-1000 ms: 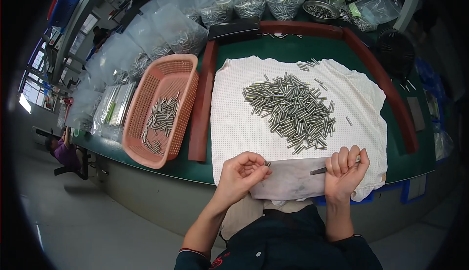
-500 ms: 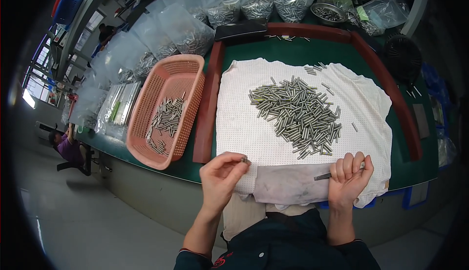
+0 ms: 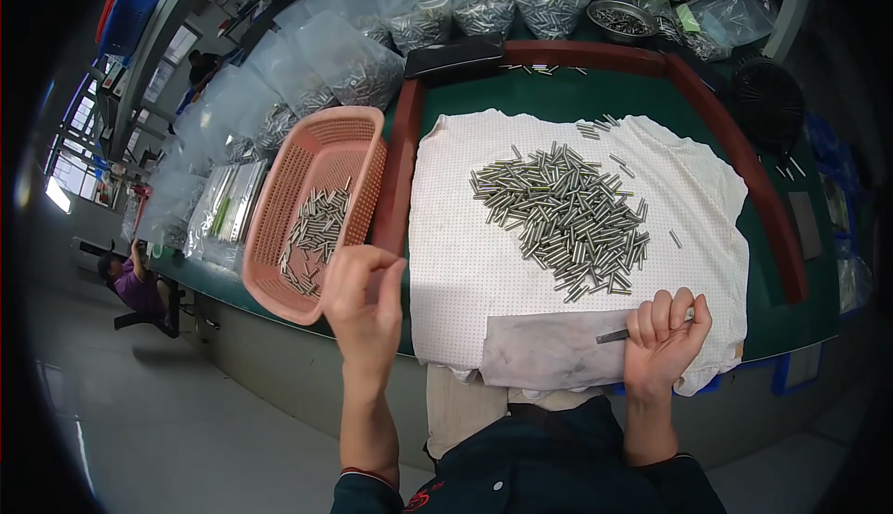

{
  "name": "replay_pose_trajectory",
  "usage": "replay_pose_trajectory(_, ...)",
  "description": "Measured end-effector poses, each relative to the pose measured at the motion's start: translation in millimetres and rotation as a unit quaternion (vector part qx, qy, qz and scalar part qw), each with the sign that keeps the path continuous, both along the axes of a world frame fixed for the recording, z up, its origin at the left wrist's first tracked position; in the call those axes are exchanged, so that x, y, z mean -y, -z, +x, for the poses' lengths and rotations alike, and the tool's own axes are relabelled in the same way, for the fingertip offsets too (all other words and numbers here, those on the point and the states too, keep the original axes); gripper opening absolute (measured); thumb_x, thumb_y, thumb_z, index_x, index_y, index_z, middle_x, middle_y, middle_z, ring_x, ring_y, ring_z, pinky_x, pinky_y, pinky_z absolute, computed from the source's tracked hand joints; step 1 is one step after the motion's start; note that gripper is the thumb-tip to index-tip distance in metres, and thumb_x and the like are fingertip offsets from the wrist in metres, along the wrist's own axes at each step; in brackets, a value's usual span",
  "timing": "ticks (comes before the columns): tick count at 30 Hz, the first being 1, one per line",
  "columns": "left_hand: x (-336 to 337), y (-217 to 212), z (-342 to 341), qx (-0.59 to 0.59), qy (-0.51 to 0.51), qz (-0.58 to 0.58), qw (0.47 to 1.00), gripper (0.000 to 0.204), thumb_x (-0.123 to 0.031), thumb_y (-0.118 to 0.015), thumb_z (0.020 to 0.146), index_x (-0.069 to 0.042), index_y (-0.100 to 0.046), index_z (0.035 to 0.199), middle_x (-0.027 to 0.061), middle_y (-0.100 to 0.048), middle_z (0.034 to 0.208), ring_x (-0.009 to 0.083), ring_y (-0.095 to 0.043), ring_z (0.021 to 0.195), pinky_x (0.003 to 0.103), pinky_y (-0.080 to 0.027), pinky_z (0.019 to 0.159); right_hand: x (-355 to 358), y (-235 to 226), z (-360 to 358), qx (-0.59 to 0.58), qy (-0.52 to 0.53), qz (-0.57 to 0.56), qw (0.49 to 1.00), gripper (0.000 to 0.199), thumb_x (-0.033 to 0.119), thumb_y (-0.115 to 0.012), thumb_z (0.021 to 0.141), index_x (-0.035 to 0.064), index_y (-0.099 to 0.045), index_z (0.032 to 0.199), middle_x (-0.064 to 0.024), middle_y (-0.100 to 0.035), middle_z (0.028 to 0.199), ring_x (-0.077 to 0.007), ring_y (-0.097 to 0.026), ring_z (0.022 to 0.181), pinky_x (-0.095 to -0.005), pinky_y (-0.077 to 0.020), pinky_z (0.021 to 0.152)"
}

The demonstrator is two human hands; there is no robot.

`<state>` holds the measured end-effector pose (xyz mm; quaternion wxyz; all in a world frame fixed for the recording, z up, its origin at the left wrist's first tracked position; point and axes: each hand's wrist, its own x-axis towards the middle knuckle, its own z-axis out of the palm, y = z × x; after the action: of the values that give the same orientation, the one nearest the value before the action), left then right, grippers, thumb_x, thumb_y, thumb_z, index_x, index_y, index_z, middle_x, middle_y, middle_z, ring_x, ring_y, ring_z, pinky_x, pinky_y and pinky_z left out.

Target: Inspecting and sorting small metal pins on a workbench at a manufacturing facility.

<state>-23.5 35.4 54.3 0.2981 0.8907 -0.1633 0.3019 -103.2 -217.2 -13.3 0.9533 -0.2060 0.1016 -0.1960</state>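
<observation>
My left hand (image 3: 365, 305) is raised at the near right corner of a pink plastic basket (image 3: 262, 267), thumb and forefinger curled together in a pinch. Whatever is between the fingertips cannot be made out. Short metal pins (image 3: 321, 221) lie inside that basket. My right hand (image 3: 665, 342) is closed around a slim flat metal tool (image 3: 612, 336), whose dark end sticks out to the left over a grey cloth pad (image 3: 549, 348). Beyond the pad, a large heap of metal pins (image 3: 567, 212) lies on a white dotted cloth (image 3: 446, 235).
Red-brown rails (image 3: 400, 160) frame the green tabletop (image 3: 465, 95). Clear bags of metal pins (image 3: 549, 12) line the back and left. A metal bowl (image 3: 621, 19) stands at the back right, a black fan (image 3: 767, 105) at the right. Another person (image 3: 135, 281) sits far left.
My left hand has moved left, from the cloth's near edge to the basket's near right corner. A small metal piece visible in its fingertips before is no longer seen. My right hand stays put.
</observation>
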Motion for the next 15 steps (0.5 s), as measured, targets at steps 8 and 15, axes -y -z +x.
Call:
replay_pose_trajectory(8, 56.7, 45.5, 45.8, -0.156, 0.100, 0.052, 0.981, 0.012, -0.006, -0.066, 0.067, 0.001, -0.061, 0.076, 0.0103, -0.056, 0.071, 0.0214, -0.055, 0.067, 0.031, -0.043, 0.061, -1.6, -1.2, 0.5, 0.010, -0.006, 0.007, 1.000, 0.039, 0.031, -0.023, 0.092, 0.0120, -0.029, 0.059, 0.0012, -0.024, 0.046, -0.0092, -0.017, 0.038, -0.0238, -0.0194, 0.038)
replay_pose_trajectory(15, 68.6, 61.2, 60.7, -0.186, 0.093, 0.054, 0.977, 0.011, -0.007, -0.065, 0.065, 0.000, -0.057, 0.068, 0.0116, -0.054, 0.071, 0.0272, -0.052, 0.071, 0.037, -0.040, 0.065, -0.2, 0.3, 1.0, 0.014, -0.009, 0.005, 1.000, 0.039, 0.030, -0.022, 0.092, 0.0117, -0.029, 0.059, 0.0009, -0.025, 0.047, -0.0093, -0.018, 0.039, -0.0241, -0.0200, 0.039)
